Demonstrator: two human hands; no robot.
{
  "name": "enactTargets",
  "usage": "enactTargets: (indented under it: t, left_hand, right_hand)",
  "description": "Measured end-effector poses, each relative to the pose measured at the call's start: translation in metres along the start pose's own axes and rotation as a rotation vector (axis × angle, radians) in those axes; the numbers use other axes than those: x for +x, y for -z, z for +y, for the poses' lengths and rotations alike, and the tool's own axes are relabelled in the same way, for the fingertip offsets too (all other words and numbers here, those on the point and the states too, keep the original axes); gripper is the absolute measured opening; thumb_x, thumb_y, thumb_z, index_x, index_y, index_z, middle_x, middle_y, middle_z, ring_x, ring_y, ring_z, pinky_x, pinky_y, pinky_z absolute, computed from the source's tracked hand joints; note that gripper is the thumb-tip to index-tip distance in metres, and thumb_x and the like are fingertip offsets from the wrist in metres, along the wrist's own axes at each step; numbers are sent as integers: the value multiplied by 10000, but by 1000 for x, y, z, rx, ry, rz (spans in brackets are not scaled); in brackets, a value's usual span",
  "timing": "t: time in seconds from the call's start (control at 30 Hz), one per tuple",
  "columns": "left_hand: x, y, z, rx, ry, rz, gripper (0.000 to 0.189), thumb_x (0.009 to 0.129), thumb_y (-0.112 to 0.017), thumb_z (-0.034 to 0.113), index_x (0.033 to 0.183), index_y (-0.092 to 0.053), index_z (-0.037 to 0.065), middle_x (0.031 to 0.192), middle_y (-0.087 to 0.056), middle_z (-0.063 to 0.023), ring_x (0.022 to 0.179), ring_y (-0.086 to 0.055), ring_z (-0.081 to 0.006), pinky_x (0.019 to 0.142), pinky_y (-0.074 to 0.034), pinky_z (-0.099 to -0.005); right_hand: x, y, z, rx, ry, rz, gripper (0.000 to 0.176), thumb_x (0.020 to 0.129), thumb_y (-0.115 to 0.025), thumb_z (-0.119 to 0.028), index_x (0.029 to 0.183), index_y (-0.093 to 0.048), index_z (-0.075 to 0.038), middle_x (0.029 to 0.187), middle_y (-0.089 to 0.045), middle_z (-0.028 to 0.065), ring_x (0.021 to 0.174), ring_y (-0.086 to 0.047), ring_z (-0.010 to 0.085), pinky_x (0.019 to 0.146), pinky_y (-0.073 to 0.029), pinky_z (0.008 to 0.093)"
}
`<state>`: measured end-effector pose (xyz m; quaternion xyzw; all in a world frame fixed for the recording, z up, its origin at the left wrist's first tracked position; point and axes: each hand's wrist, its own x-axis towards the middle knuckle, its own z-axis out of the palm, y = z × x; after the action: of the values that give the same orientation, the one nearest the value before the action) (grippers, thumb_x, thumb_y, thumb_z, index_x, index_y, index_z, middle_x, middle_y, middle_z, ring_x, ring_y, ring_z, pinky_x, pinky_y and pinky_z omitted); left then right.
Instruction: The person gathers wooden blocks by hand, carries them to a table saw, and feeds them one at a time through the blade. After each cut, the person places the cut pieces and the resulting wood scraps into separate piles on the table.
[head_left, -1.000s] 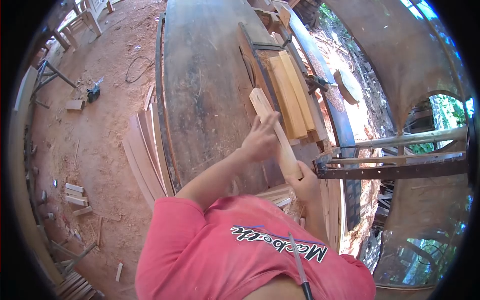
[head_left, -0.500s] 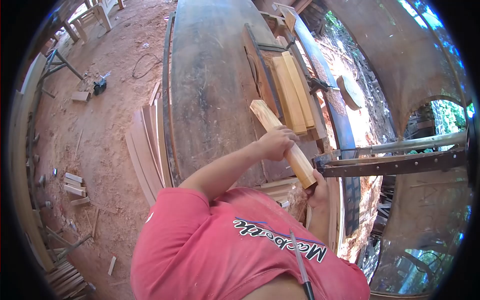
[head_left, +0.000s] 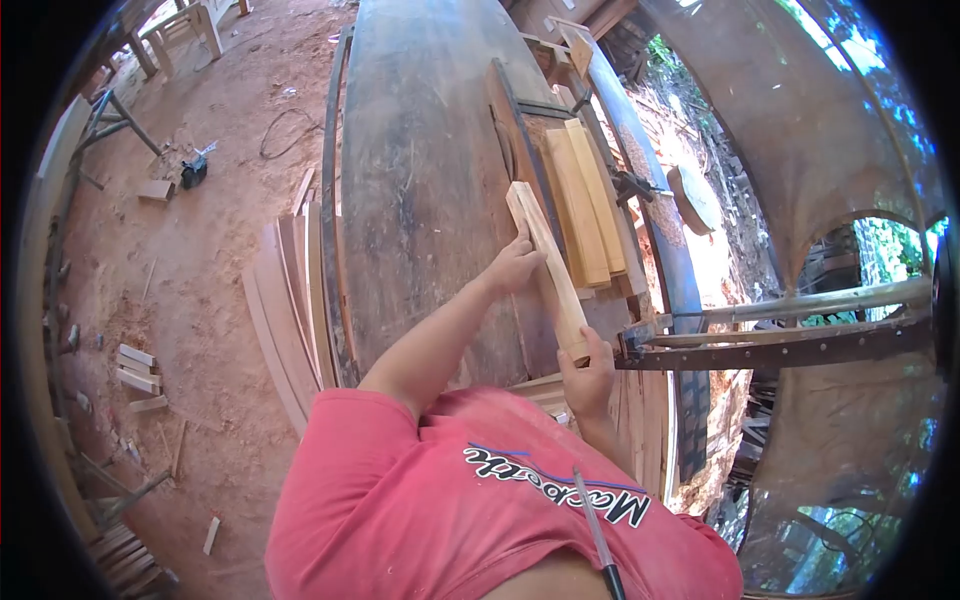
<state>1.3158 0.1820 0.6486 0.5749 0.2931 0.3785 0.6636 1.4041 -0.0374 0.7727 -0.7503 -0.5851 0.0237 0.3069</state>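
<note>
A squared length of pale wood (head_left: 548, 265) slants across the space above the bench, held in both hands. My left hand (head_left: 517, 263) grips its left side near the far end, fingers closed around the edge. At the near end my right hand (head_left: 588, 372) is closed on the wood, with the thumb side along the end. Just right of the piece, a couple of similar pale wood pieces (head_left: 582, 205) lie side by side on the bench by a dark upright board (head_left: 528, 145).
A long, worn bench top (head_left: 415, 170) stretches away ahead. Boards (head_left: 285, 310) lean at its left side. A metal-edged wooden bar (head_left: 770, 350) juts in from the right. Small wood offcuts (head_left: 138, 370) lie on the dirt floor. A pen (head_left: 597, 530) hangs at the shirt.
The wood piece has swung steeper and rolled, showing a different face. My left hand has moved left and toward its far end; my right hand has shifted left and up with the near end.
</note>
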Motion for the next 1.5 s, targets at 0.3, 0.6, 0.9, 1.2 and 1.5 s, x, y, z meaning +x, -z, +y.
enactTargets:
  t: [0.3,0.6,0.9,1.2,1.5]
  left_hand:
    - [36,28,14,495,35,-119,468,955,-441,331,1110,-649,-59,1590,-39,-275,1419,-285,-429,1180,-66,-559]
    - [72,42,31,322,-48,-14,488,941,-361,344,1188,-620,13,1553,-55,-345,1430,-202,-478,1170,-57,-576]
    - [97,41,54,119,-16,217,534,900,-358,329,1036,-684,-72,1533,-141,-350,1426,-250,-430,1190,-39,-530]
    - [122,46,56,85,-37,275,539,910,-344,322,1055,-673,-79,1524,-99,-389,1455,-152,-440,1192,-47,-526]
    - [128,56,61,247,71,157,759,896,-386,375,1475,-235,-92,1542,-169,-339,1445,-231,-418,1173,-212,-374]
  right_hand:
    - [53,7,-14,4,44,-34,464,738,-783,-84,1168,-621,-17,891,-594,131,723,-583,242,647,-477,349]
    - [156,26,-35,20,60,29,385,795,-758,-121,1138,-639,7,816,-573,40,657,-506,124,575,-434,282]
    - [275,30,-83,-52,82,90,434,825,-748,-278,1160,-658,-16,774,-635,55,707,-572,104,666,-478,283]
    - [366,19,-107,-148,158,13,526,829,-700,-353,1195,-660,23,1022,-710,202,950,-668,227,870,-489,335]
    - [384,9,-122,-40,229,-81,454,851,-681,-358,1064,-688,43,842,-689,104,781,-555,119,751,-475,312]
